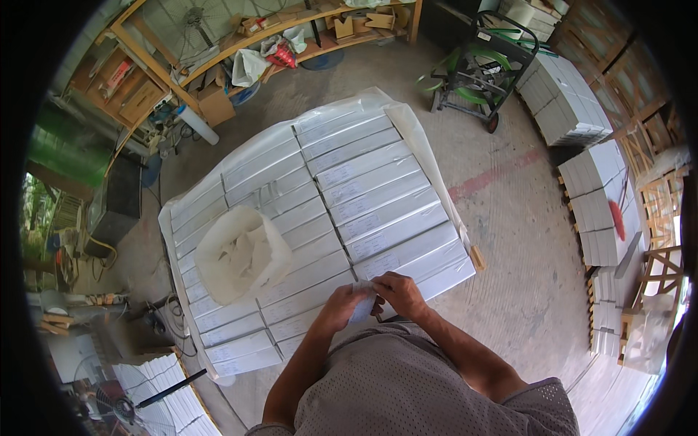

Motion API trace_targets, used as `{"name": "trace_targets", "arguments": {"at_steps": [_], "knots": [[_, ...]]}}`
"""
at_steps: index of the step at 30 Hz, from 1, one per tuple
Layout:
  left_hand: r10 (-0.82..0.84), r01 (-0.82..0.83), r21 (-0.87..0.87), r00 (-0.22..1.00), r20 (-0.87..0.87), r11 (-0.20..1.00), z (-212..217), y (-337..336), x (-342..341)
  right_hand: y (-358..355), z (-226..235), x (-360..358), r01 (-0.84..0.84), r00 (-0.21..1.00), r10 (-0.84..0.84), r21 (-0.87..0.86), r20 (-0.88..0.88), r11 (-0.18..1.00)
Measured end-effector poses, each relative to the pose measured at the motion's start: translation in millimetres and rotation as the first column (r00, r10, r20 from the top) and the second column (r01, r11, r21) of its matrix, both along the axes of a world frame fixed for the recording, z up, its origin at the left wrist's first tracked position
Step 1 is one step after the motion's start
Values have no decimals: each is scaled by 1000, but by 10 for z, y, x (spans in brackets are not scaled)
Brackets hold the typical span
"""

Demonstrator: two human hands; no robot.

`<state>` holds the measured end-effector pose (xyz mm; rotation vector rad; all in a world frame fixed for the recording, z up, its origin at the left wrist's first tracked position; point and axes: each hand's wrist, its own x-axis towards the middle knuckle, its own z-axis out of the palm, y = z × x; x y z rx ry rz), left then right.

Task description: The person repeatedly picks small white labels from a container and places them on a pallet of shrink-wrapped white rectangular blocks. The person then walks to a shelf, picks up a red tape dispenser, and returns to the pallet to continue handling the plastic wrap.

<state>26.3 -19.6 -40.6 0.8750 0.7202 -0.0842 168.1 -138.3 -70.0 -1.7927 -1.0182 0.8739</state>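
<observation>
Close to my body, at the near edge of a stack of white boxes (305, 225), my two hands are held together. My left hand (340, 308) has its fingers closed on a small pale sheet (362, 304), either thin plastic or paper. From the other side, my right hand (402, 295) pinches the same sheet with curled fingers. On top of the boxes, left of my hands, stands an open whitish bucket (218, 280) with pale scraps (246, 254) inside. Clear plastic wrap (418, 138) hangs around the stack's far and right edges.
A black wheeled cart (476, 80) with a green strap coil stands far right. More white box stacks (567, 102) line the right side. A wooden shelf (291, 33) with cardboard runs along the back. At lower left is a fan (120, 407).
</observation>
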Motion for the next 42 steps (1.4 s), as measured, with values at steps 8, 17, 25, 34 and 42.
{"name": "trace_targets", "arguments": {"at_steps": [8, 17, 25, 34, 42], "knots": [[105, -94, 90, 987, -121, 991, -240, -23, -11, -45, -17, -10, 130, 941, -144, -66, -305, 989], [197, -200, -96, 979, -45, 975, -148, 12, -11, -43, 185, 194, 10, 600, -113, -134, -792, 991], [78, -78, -1, 993, -91, 997, -17, 33, -1, 2, 75, 187, -30, 658, -135, -204, -741, 978], [66, -60, 103, 996, -52, 993, -37, 51, -26, 55, 198, 266, -118, 759, -61, -229, -649, 966], [70, -67, 124, 997, -19, 990, -121, 61, -31, 70, 134, 289, -138, 744, -38, -210, -667, 968]]}}
